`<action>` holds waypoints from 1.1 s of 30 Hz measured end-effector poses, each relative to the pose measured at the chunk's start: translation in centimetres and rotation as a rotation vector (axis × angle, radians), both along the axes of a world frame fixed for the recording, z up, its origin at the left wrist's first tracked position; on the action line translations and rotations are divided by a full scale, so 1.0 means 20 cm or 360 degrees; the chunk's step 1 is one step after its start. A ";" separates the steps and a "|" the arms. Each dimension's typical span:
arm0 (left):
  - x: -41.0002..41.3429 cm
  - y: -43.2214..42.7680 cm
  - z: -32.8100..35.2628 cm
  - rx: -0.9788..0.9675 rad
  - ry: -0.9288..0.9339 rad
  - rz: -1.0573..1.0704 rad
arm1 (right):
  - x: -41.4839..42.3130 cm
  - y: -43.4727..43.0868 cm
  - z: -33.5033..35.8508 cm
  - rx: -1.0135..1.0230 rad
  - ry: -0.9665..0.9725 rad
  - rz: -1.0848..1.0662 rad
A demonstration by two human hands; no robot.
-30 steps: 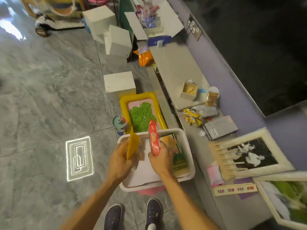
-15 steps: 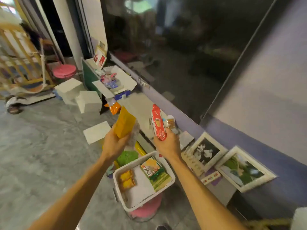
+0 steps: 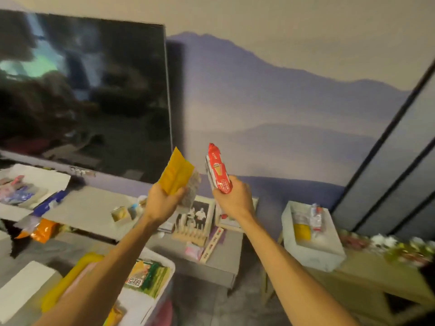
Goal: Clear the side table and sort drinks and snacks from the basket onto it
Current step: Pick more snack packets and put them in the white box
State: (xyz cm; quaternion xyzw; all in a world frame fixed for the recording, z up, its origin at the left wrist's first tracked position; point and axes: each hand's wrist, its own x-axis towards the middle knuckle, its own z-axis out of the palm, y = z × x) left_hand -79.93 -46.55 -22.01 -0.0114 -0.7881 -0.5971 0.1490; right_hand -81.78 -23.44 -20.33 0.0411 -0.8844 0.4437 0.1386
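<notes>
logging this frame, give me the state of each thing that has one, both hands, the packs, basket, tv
left hand: shut on yellow packet, raised
yellow packet: held upright, sealed
right hand: shut on red packet, raised
red packet: held upright, sealed
white basket: open, green pack inside
tv: dark screen showing reflections
grey box: open, items inside

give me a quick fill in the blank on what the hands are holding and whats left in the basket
1. The left hand grips a ____ packet.
2. The right hand holds a ____ wrapped snack pack, standing upright.
3. Both packets are held ____ the white basket.
4. A green-and-yellow snack box lies ____ the basket.

Missing words: yellow; red; above; inside
</notes>
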 end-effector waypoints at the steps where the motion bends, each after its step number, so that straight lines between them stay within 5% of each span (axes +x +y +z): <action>1: -0.02 0.13 0.00 0.0024 0.0004 -0.0083 | 0.03 0.14 0.00 0.0001 0.0002 -0.0054; 15: -0.02 1.77 -0.29 -0.0021 -0.0203 -0.0483 | 0.39 1.82 -0.32 -0.0064 -0.0239 -0.0669; 33: -0.81 2.54 -0.76 -0.0134 -0.0622 -0.0539 | -0.36 2.37 -0.91 -0.0035 -0.0551 -0.0880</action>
